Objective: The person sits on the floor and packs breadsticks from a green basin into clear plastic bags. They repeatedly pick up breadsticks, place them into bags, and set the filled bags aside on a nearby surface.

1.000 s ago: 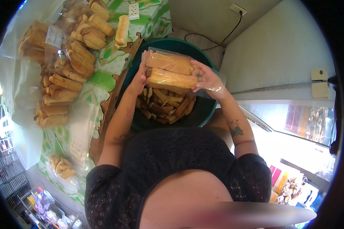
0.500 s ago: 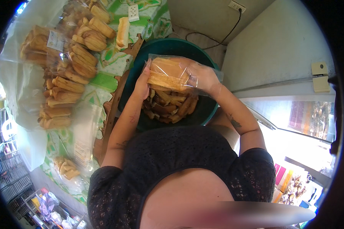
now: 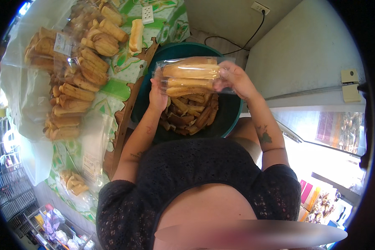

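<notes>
Over a green tub (image 3: 233,114) I hold a clear plastic bag (image 3: 157,66) lengthwise between my hands. Several long, pale-golden bread pieces (image 3: 189,71) lie side by side inside it. My left hand (image 3: 157,95) grips the bag's left end, its thumb along the near side and the other fingers mostly hidden behind. At the other end, my right hand (image 3: 236,81) has its fingers bent around the plastic, close to the ends of the bread. Beneath the bag, a heap of brown-edged bread strips (image 3: 191,114) rests in the tub.
On my left, a table with a green-and-white patterned cloth (image 3: 123,68) carries several bagged bread bundles (image 3: 93,66), a single loaf (image 3: 136,36), a power strip (image 3: 147,14) and flat plastic bags (image 3: 96,146). A pale panel (image 3: 296,62) stands on the right, near a black cord (image 3: 254,35).
My right hand has drawn back rightward from over the bread to the bag's right end. The bag has turned more level, showing the bread in rows. My left hand stays at its end.
</notes>
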A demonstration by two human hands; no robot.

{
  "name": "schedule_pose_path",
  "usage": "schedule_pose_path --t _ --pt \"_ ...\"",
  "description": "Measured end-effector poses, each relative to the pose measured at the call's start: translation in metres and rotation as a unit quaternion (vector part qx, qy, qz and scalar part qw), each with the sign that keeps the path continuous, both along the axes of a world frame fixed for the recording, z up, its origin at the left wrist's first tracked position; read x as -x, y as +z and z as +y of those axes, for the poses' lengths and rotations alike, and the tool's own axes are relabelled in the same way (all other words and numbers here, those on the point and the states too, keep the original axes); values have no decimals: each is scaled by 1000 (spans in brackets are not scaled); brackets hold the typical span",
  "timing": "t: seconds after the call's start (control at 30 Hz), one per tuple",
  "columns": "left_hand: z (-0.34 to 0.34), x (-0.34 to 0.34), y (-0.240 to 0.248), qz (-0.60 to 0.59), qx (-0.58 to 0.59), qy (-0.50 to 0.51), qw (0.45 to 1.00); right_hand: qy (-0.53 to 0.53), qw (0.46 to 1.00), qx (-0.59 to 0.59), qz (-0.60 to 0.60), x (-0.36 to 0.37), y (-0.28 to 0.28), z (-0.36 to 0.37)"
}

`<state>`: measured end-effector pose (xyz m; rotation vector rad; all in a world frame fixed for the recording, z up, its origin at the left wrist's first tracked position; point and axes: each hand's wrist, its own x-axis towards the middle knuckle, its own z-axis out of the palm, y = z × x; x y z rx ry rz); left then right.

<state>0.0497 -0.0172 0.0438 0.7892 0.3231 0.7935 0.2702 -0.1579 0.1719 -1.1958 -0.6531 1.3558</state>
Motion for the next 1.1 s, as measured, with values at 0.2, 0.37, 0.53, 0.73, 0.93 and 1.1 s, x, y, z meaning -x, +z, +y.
schedule_pose_path --t 0.2,0.37,0.53,0.73,0.93,1.1 --pt "-4 2 20 2 -98 24 995 -124 798 -134 -574 7 -17 12" --pt "-9 6 29 -15 -86 -44 995 -96 712 -172 -674 7 -19 15" --pt "-8 6 18 -24 -25 -24 999 -47 656 -191 -729 4 -10 14" --pt "-7 12 6 -71 79 -70 992 -56 609 -341 -714 7 -2 5" --pt "-16 5 20 -63 10 -2 998 -142 729 -176 -646 8 -7 14" --pt "-9 4 36 -68 -84 14 994 -148 789 43 -595 8 -5 16"
